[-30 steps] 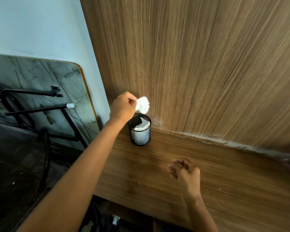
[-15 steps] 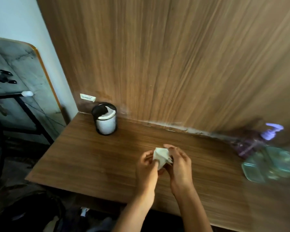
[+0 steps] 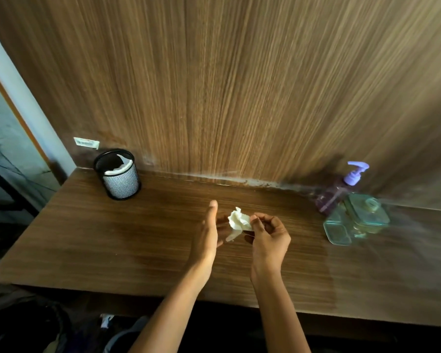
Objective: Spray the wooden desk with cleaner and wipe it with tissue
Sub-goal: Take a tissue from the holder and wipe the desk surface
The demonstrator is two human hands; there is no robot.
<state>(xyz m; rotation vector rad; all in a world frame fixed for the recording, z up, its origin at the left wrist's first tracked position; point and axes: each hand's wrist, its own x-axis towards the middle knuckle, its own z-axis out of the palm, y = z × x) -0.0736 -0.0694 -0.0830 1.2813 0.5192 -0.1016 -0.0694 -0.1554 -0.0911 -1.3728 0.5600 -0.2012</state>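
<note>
Crumpled tissue (image 3: 238, 220) held above mid-desk (image 3: 112, 238), pinched in right hand (image 3: 267, 238) fingertips; left hand (image 3: 209, 235) beside it, fingers spread open, palm toward the wad (likely shaping it into a wiping pad). Purple-topped cleaner bottle (image 3: 341, 189) stands at back right, touching a clear glass container (image 3: 357, 220). Mesh cup (image 3: 118, 174) holding more tissue sits back left, within reach for refills.
</note>
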